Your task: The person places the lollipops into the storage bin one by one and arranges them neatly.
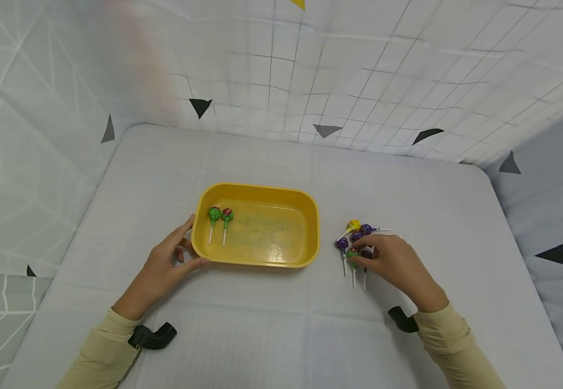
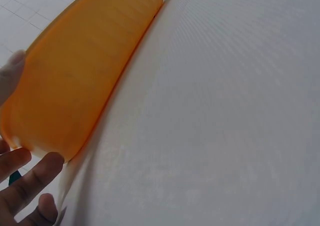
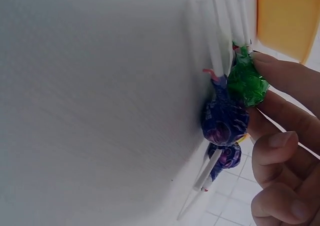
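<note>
A yellow tray (image 1: 281, 265) lies on the table with two green-wrapped lollipops (image 1: 214, 214) side by side at its left end. My left hand (image 1: 169, 265) rests against that end, fingertips and thumb touching the tray's outside near the front corner. Right of the tray is a loose pile of lollipops, including a yellow one (image 1: 354, 225) and several purple ones (image 1: 342, 243). Over this pile, my right hand (image 1: 390, 262) pinches a green lollipop (image 3: 247, 81) by its wrapped head between thumb and finger. Purple lollipops (image 3: 225, 118) lie right beside it. The hand partly hides the pile.
A white cloth (image 1: 262, 324) covers the table. White patterned sheets (image 1: 281, 81) stand along the back and sides. Black bands (image 1: 152, 336) are on both wrists, over the sleeves.
</note>
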The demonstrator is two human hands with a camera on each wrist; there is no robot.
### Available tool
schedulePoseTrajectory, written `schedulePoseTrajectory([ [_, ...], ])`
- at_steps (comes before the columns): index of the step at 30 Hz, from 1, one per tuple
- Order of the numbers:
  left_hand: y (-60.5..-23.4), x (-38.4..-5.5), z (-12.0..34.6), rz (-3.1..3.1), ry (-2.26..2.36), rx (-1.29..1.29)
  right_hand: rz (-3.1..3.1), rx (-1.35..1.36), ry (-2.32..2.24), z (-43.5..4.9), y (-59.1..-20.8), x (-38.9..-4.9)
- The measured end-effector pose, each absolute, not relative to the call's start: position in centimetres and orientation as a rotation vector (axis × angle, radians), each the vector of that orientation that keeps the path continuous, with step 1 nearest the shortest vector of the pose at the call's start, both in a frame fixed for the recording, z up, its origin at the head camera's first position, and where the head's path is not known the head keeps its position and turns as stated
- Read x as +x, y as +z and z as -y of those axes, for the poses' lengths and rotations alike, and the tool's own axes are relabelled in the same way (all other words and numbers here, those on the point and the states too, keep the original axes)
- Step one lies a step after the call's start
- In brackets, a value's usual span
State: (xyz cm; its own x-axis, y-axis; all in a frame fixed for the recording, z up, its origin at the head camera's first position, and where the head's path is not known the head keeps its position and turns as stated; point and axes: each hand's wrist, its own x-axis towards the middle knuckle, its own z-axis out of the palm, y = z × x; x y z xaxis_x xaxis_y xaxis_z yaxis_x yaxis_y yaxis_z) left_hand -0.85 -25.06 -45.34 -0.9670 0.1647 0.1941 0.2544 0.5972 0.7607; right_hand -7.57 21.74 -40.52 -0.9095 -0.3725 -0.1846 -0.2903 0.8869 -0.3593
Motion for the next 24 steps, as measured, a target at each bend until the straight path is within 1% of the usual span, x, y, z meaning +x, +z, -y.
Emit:
schedulePoseTrajectory([
  [24, -45.2, -0.9, 25.0, 2.731, -1.307, -0.341, -2.829, -0.539, -0.483, -21.3, -38.4, -8.4],
])
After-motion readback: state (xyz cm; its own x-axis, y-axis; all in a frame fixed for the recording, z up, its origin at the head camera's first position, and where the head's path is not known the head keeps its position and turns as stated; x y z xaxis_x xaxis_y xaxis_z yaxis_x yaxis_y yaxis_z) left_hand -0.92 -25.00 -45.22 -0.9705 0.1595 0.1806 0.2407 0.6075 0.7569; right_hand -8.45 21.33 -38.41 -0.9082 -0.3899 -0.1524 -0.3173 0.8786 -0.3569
